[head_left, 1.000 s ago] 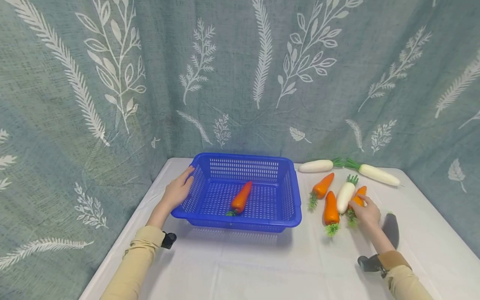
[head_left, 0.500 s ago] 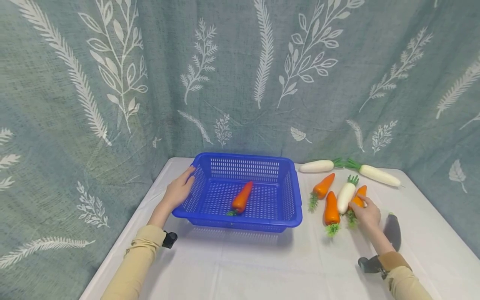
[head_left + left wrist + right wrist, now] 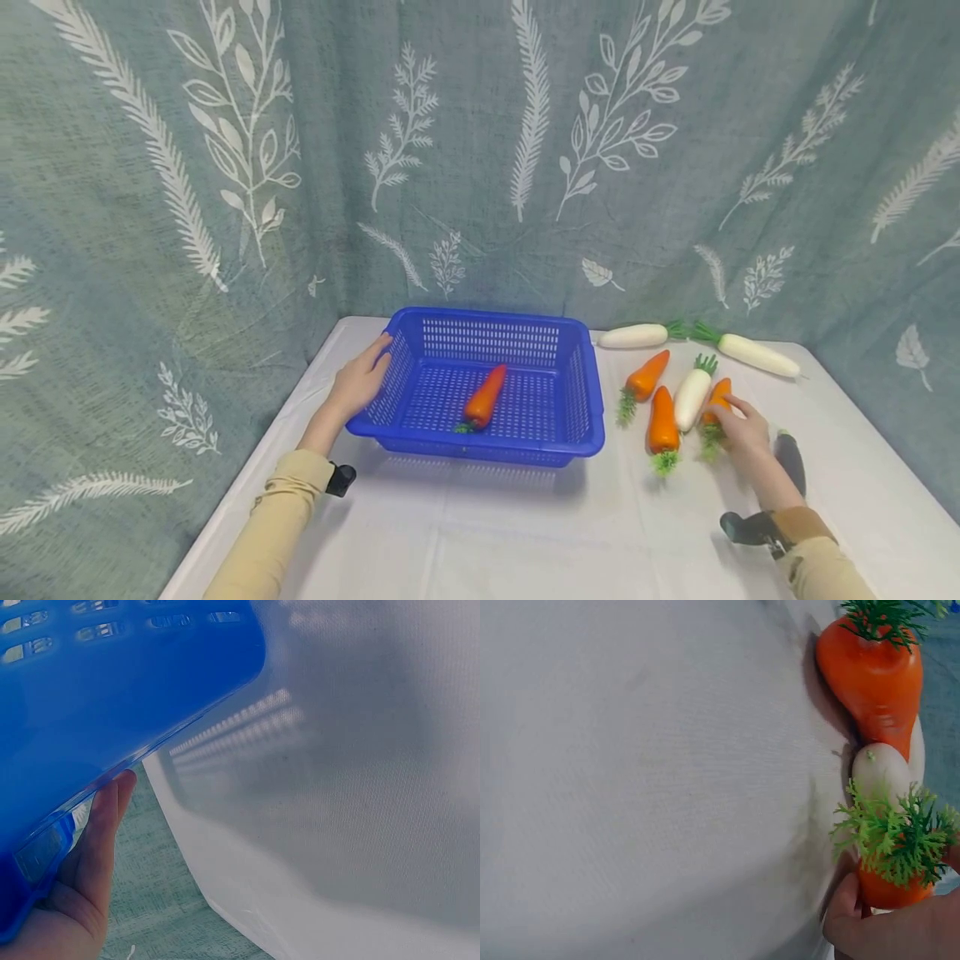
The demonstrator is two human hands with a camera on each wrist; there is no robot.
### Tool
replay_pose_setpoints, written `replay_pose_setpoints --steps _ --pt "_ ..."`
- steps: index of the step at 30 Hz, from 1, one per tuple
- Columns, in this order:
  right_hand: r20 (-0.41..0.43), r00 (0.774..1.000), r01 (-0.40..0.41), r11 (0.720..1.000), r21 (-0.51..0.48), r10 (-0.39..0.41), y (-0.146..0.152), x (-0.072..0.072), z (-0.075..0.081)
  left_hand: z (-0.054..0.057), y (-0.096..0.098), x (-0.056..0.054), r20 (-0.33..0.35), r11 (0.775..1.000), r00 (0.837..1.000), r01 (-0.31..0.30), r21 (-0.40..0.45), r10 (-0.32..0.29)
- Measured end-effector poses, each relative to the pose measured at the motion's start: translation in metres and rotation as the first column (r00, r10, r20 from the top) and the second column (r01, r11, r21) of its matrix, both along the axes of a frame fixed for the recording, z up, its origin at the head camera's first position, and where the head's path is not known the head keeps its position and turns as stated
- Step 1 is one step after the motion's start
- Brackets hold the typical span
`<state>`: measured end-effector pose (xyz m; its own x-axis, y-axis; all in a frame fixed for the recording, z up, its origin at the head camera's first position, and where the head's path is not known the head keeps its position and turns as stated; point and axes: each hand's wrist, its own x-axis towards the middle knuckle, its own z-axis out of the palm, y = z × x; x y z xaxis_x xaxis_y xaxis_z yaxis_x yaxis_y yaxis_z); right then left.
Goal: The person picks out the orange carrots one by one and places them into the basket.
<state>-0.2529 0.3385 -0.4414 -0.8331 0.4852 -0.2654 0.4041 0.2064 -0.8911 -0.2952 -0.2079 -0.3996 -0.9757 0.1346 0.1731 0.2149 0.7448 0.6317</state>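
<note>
My left hand (image 3: 360, 383) grips the left rim of a blue slotted plastic basket (image 3: 480, 454). In the left wrist view its fingers (image 3: 97, 840) lie against the underside of that rim. Inside the basket is one orange carrot (image 3: 486, 396). At the right, my right hand (image 3: 746, 433) pinches another carrot (image 3: 721, 398) by its body. The right wrist view shows this carrot (image 3: 896, 889) between thumb and fingers, green top towards the camera. Beside it lies a short white radish (image 3: 692, 398), with a carrot (image 3: 663, 423) to its left.
A further carrot (image 3: 648, 375) lies closer to the basket. Two long white radishes, one on the left (image 3: 633, 336) and one on the right (image 3: 759, 356), lie at the back. A dark eggplant (image 3: 789, 462) is partly behind my right forearm. A patterned curtain (image 3: 480, 167) hangs behind the white-covered table (image 3: 465, 533).
My right hand has shifted slightly to the right. The carrot in it has turned a little and moved slightly off the short radish. My left hand and the basket have stayed put.
</note>
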Motion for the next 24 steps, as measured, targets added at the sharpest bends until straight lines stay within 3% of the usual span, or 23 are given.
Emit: replay_pose_setpoints --steps 10,19,24 --pt "0.006 0.997 0.079 0.972 -0.22 -0.08 0.004 0.002 0.01 0.0 0.0 0.001 -0.005 1.0 1.0 0.003 0.0 -0.003" --pt "-0.026 0.999 0.026 0.955 -0.297 -0.036 0.005 0.005 0.022 0.001 0.0 0.001 -0.011 1.0 1.0 0.0 -0.006 0.0" --pt "-0.062 0.997 0.014 0.924 -0.382 -0.041 0.005 0.005 0.03 0.0 0.0 0.001 -0.004 1.0 1.0 -0.001 -0.001 0.001"
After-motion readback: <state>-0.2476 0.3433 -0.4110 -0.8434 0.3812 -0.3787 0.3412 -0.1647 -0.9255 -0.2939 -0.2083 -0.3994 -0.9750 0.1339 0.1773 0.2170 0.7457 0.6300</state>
